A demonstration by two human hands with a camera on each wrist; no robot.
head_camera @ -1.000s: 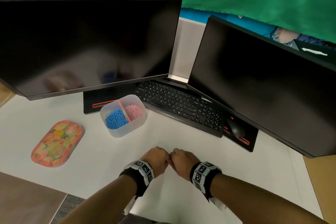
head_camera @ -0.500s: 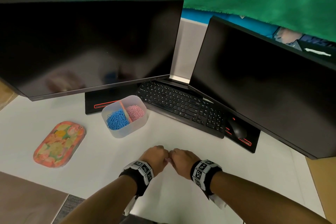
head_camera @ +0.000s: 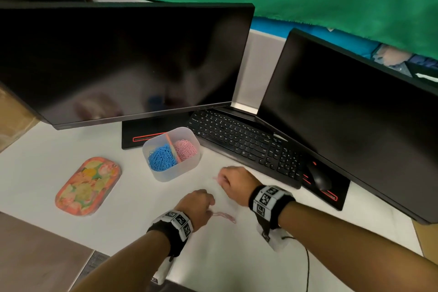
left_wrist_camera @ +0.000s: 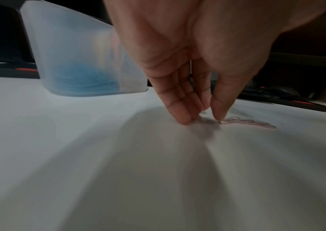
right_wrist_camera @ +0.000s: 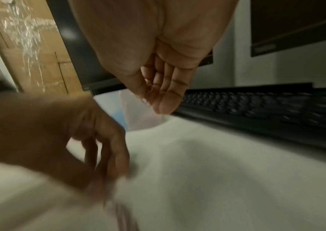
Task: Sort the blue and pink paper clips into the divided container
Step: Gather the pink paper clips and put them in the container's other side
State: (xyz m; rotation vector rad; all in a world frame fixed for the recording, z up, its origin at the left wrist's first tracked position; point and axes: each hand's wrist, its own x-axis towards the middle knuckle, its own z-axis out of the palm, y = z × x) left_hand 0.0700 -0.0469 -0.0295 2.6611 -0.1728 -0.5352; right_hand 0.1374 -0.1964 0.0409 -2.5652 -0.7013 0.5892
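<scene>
A white tabletop (head_camera: 237,263) carried everything. Two dark monitors (head_camera: 123,61) stood along its far edge, with a black keyboard (head_camera: 246,142) and a mouse (head_camera: 318,176) under the right one. Toward the left edge lay a flowered tray (head_camera: 87,186). In front of the left monitor's stand sat the clear container (head_camera: 170,174), split by a divider, blue clips (head_camera: 162,157) heaped in its left half and pink clips (head_camera: 186,149) in its right half.

Nearer the front edge, the left hand (head_camera: 198,206) reached down with its fingertips (left_wrist_camera: 183,120) and thumb close together, just touching the tabletop. A short chain of loose pink clips (left_wrist_camera: 249,122) lay flat just to the right of that thumb, its long axis running left to right, away from the hand. Whether the thumb pressed on the chain's near end could not be made out through the blur.

The right hand (head_camera: 233,181) hung above the tabletop between the keyboard and the container, thumb and fingers pinched on a small pink clip (right_wrist_camera: 148,92). The container's pink half lay to the left of this hand and a little farther back, nearer to it than to the left hand. The likely next move was a short carry across to that half and a drop. The chain on the tabletop lay nearest the left hand.
</scene>
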